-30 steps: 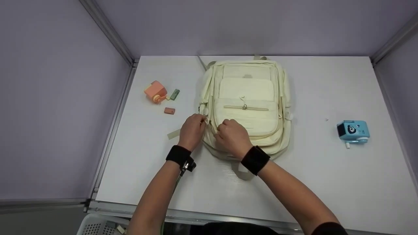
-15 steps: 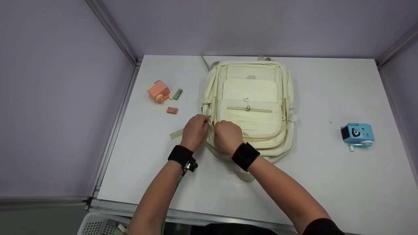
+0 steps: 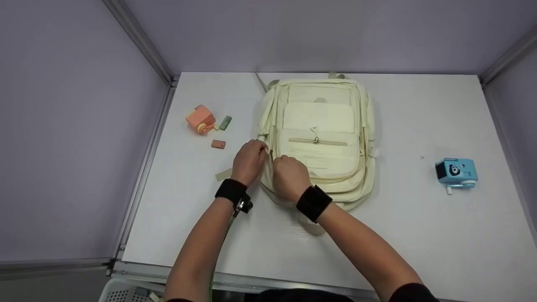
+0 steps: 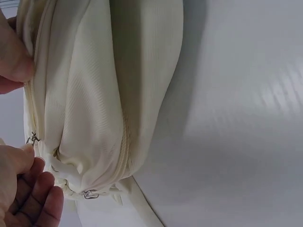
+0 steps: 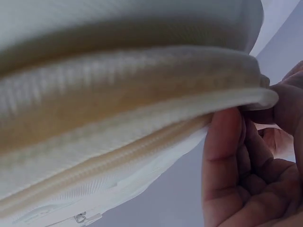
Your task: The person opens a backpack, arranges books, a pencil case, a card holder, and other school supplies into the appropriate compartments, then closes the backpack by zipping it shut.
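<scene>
A cream backpack (image 3: 321,155) lies front side up on the white table. My left hand (image 3: 249,161) is at its left side; in the left wrist view its thumb and finger pinch a small metal zipper pull (image 4: 33,138) on the side zipper. Closer to the bag's bottom, my right hand (image 3: 290,175) pinches the fabric edge beside the same zipper. In the right wrist view its fingers (image 5: 222,156) are curled at the tip of a cream fabric fold (image 5: 142,116). Another metal zipper pull (image 4: 90,194) hangs farther along the bag's side.
An orange crank pencil sharpener (image 3: 200,119), a green block (image 3: 225,123) and a reddish block (image 3: 218,144) lie left of the bag. At right stands a blue crank sharpener (image 3: 456,173) with a panda picture. A white basket (image 3: 115,287) sits below the table's front edge.
My left hand has moved slightly away from me along the bag's left side. My right hand has shifted left, from the front panel to the side edge, and stays there.
</scene>
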A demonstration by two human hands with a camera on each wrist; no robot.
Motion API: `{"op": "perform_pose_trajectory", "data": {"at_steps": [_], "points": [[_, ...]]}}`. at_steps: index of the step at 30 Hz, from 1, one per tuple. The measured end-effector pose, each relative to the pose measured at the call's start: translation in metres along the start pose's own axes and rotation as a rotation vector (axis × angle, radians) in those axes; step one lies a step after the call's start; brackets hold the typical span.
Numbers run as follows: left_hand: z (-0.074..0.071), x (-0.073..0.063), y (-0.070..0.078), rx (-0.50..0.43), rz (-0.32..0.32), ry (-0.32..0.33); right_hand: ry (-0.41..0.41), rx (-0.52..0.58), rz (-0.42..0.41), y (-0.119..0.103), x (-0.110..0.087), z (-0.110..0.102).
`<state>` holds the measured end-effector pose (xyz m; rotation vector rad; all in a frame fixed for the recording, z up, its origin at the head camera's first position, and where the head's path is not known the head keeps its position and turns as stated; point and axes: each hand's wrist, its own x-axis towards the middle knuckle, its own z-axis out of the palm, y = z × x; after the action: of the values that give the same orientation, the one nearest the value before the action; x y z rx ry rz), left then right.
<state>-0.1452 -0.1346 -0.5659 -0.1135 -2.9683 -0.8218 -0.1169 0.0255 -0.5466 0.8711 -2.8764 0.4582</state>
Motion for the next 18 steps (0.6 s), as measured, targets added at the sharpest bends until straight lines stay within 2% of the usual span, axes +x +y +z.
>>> {"op": "perform_pose_trajectory", "data": {"at_steps": [9,18], "points": [[-0.002,0.036,-0.001,-0.001,-0.025,-0.026,-0.009,-0.001,-0.025,0.003,-0.002,-0.002],[0.003,0.064,0.000,-0.024,-0.061,-0.005,-0.008,-0.016,-0.003,0.003,-0.004,-0.002]]}}
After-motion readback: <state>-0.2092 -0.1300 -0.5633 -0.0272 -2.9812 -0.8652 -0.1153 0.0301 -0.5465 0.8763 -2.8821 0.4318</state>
